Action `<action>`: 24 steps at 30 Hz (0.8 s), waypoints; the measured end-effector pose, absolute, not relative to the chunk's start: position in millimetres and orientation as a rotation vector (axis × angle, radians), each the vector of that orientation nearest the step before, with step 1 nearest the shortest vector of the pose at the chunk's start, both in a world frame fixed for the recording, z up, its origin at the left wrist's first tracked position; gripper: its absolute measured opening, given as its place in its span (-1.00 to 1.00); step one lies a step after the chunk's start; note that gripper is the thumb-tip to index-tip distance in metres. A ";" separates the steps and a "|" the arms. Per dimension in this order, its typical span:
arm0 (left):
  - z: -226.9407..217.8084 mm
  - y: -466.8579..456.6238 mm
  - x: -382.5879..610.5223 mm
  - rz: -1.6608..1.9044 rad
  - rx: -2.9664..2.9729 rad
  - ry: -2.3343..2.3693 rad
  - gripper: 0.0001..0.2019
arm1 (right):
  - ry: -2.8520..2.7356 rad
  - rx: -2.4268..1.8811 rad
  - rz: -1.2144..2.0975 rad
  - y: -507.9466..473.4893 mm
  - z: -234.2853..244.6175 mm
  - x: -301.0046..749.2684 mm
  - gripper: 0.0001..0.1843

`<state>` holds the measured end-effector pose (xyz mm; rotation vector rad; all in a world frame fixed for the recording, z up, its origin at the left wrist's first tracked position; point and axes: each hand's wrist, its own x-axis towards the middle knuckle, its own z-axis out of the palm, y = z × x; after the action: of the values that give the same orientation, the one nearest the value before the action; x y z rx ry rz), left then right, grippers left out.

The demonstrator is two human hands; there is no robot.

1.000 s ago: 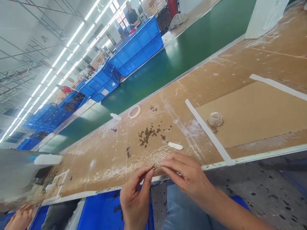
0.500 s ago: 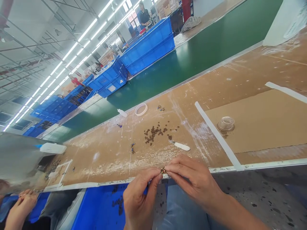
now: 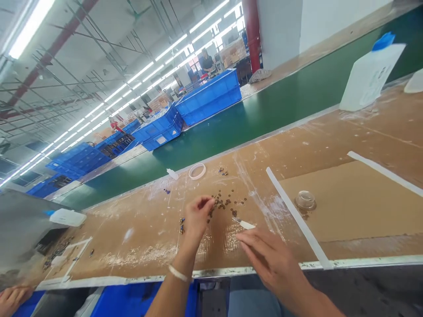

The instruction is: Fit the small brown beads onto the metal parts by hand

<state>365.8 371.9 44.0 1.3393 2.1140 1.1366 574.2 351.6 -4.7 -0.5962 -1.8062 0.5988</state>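
Okay, so from the head camera we've got the left hand (image 3: 198, 215) out over the middle of the frame, right at the edge of the scatter of small brown rings (image 3: 223, 203) on the table (image 3: 139, 220). Its thumb and fingertip look close together, but we can't tell if anything's pinched in there. The right hand (image 3: 276, 259) is lower and further right, fingers bunched forward with the tips near each other; again, we can't tell if they've got hold of something. Just past those tips lies a knife (image 3: 246, 224) with a white handle, its metal end pointing toward the rings.

Left of the left hand we see two little metal-and-blue pieces (image 3: 182, 226), and a few more sit above the rings. Near the table's far edge there's a roll of tape (image 3: 198, 177) beside a small white bottle (image 3: 172, 174). Over on the right, past a white strip (image 3: 297, 218), a clear plastic cup (image 3: 305, 200) sits on some cardboard (image 3: 350, 211). Blue crates (image 3: 211, 97) stand at upper centre, beyond a green belt (image 3: 271, 105).
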 end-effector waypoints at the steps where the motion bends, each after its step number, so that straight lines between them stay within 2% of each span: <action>1: 40.0 395.2 361.7 1.136 1.341 2.118 -0.92 | -1.816 -0.588 0.568 351.6 -10.3 571.8 -0.77; 6: 19.1 478.6 364.3 1.001 1.341 2.115 -0.85 | -1.842 -0.580 0.433 352.0 -22.6 566.1 -0.75; 9: 12.4 495.3 371.6 0.970 1.358 2.124 -0.74 | -1.825 -0.584 0.403 353.0 -20.2 566.9 -0.75; 11: 14.6 490.7 367.0 0.991 1.379 2.158 -0.75 | -1.827 -0.581 0.404 353.2 -20.1 568.1 -0.75; 17: 42.8 396.3 294.5 0.984 1.357 2.447 -0.88 | -1.872 -0.559 0.432 351.2 -29.6 571.1 -0.76; 21: 50.0 317.0 257.9 0.769 1.266 2.618 -0.86 | -1.890 -0.527 0.376 351.0 -33.5 570.6 -0.78; 24: 40.3 291.5 252.4 0.605 1.261 2.675 -0.87 | -1.877 -0.526 0.344 351.2 -34.5 570.2 -0.79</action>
<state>252.4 291.5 40.3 1.2608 2.6746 0.6050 570.2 351.2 -34.5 -0.5258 -1.8773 0.3438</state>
